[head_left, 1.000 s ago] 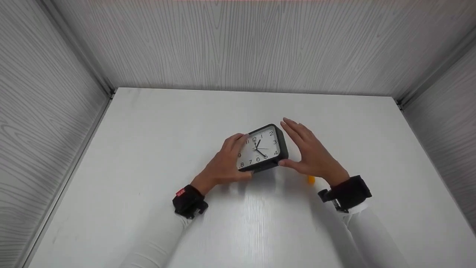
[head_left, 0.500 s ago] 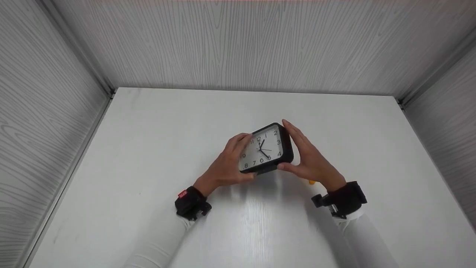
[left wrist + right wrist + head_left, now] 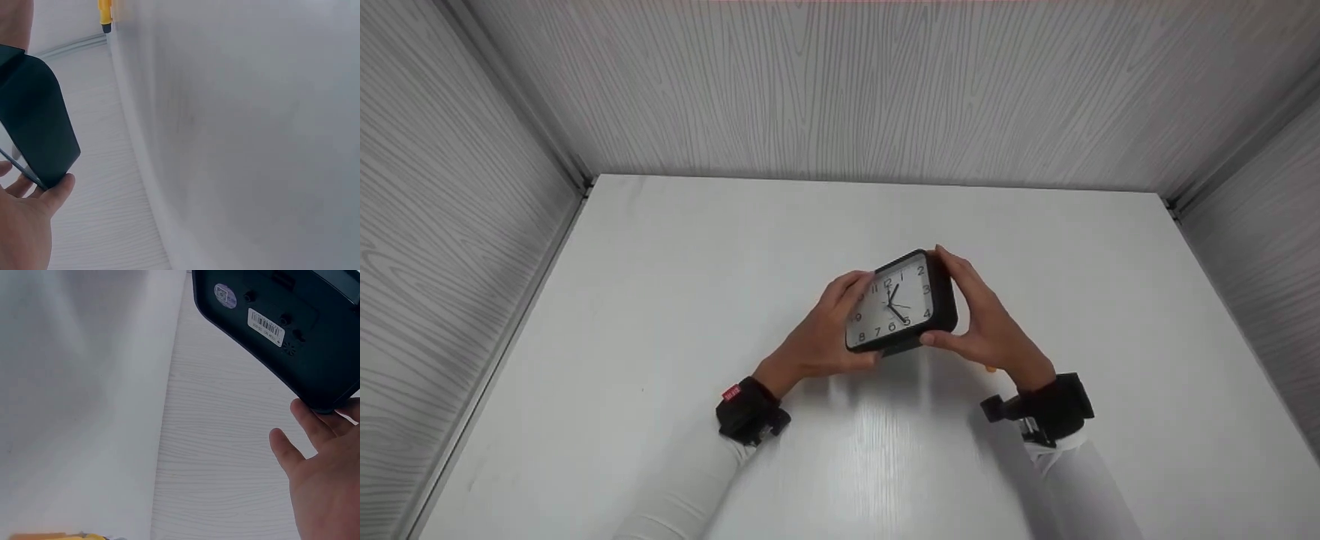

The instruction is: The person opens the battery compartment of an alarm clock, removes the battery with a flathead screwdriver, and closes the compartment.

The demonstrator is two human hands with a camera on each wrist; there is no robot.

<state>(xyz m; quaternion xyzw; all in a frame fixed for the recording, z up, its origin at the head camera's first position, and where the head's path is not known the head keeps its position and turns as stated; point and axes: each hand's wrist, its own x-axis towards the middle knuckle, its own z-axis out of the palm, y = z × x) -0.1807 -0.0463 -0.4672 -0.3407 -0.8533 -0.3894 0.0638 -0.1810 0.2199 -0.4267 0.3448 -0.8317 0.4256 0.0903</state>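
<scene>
A square alarm clock (image 3: 891, 301) with a black case and white dial is held tilted above the table, its face toward the head camera. My left hand (image 3: 829, 330) grips its left side, thumb at the lower edge and fingers at the upper edge. My right hand (image 3: 988, 322) holds the right side, thumb near the lower corner and fingers at the upper corner. From the right wrist, the clock's back (image 3: 253, 326) shows small knobs, a barcode label (image 3: 266, 327) and a round purple sticker (image 3: 225, 296). The left wrist view catches the dark case side (image 3: 42, 118).
A yellow object with a dark tip (image 3: 105, 14) lies on the white table (image 3: 697, 262), mostly hidden behind my right wrist in the head view. Grey wood-grain panels (image 3: 840, 90) stand at the back and both sides. Black straps with cameras sit on both wrists.
My right hand, earlier apart from the clock's upper right corner, now has its fingers against it. The clock and my left hand have shifted slightly right.
</scene>
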